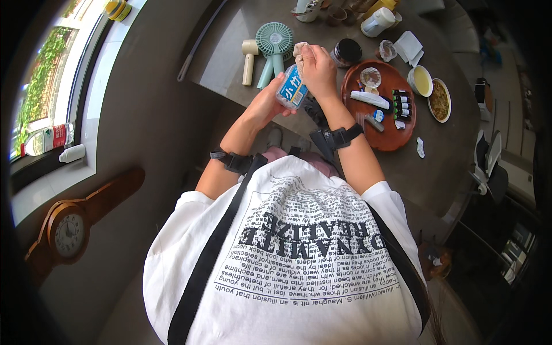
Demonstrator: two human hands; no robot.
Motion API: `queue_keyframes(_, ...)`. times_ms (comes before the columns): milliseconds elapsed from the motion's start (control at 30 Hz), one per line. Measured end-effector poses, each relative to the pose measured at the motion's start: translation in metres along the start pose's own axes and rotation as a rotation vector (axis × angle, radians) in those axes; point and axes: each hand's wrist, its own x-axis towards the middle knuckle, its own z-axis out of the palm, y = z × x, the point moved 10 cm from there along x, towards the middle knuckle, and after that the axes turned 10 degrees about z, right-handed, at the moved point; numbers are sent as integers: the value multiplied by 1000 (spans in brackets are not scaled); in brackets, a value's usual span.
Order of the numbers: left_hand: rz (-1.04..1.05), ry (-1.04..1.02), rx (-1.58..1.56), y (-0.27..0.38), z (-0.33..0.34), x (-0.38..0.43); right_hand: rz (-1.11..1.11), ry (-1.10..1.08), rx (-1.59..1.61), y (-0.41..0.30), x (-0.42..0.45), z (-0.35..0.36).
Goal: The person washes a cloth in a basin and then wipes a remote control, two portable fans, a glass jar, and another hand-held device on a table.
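My left hand (271, 98) holds a small clear plastic box with a blue label (292, 88) that bears writing and a barcode. Against the box's upper right side, my right hand (318, 69) grips a folded beige cloth (300, 54). Just beyond the box lie a green handheld fan (274, 41) and, to its left, a cream handheld fan (248, 60). A dark-lidded jar (346, 52) stands to the right of my right hand. Something black and crumpled (315, 112) lies partly behind my right forearm.
A round reddish-brown tray (388, 140) holds several small dark bottles (402, 105), a white roll (370, 99) and a clear cup. Right of it are a bowl of yellow liquid (420, 81) and a dish of food (440, 100). A white-lidded jug (378, 22) stands at the back.
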Motion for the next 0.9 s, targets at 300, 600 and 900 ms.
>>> queue_keyframes(300, 269, 5, 0, 38, 8, 1, 747, -447, 1254, 26, -29, 39)
queue_keyframes(600, 567, 308, 872, 74, -20, 1, 564, -257, 1019, 12, -30, 28)
queue_keyframes(900, 829, 491, 748, 92, -13, -15, 391, -251, 704, -11, -41, 27)
